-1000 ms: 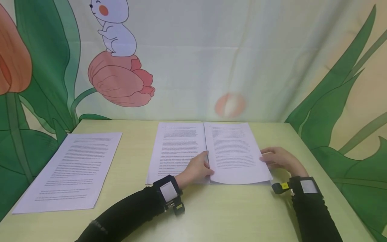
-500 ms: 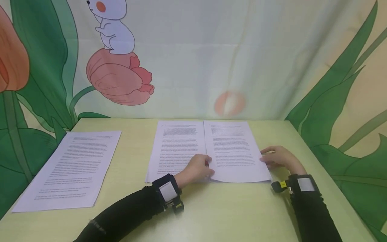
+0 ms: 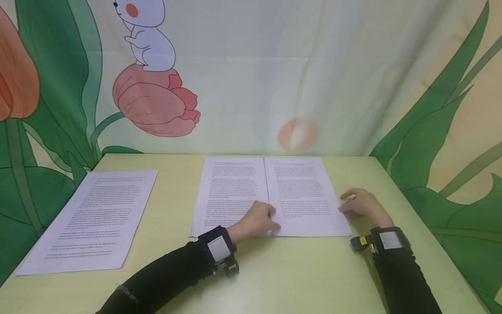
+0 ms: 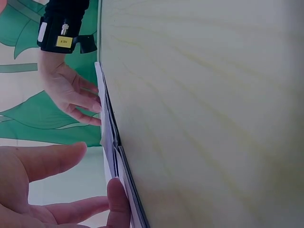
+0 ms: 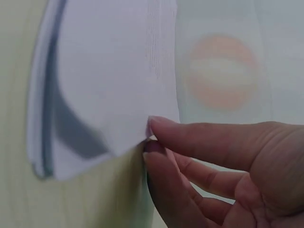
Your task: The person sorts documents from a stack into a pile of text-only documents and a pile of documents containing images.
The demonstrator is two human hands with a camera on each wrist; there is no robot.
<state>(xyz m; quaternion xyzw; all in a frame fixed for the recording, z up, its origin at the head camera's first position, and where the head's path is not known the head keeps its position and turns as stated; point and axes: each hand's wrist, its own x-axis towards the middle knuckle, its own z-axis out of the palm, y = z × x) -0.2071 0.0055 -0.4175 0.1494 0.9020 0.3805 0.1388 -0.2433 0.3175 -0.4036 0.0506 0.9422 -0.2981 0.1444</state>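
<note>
An open booklet (image 3: 231, 187) of white printed pages lies flat at the far middle of the table. My left hand (image 3: 255, 219) rests at its lower part by the centre fold, thumb and fingers spread apart. In the left wrist view, a fingertip of the left hand (image 4: 52, 190) touches the booklet's bottom edge (image 4: 114, 147). My right hand (image 3: 364, 205) is at the right edge of the right-hand page (image 3: 300, 187). In the right wrist view, thumb and forefinger of the right hand (image 5: 213, 156) pinch the page's edge (image 5: 104, 95), whose near part is slightly lifted.
A separate stack of printed sheets (image 3: 90, 222) lies on the left of the pale yellow table (image 3: 274, 279). A curtain (image 3: 243, 87) printed with flowers and a white animal hangs right behind the table's back edge.
The right-hand page, slightly curved at its bottom before, now lies flatter. My right hand has shifted very slightly; the left hand has slid a little down along the fold.
</note>
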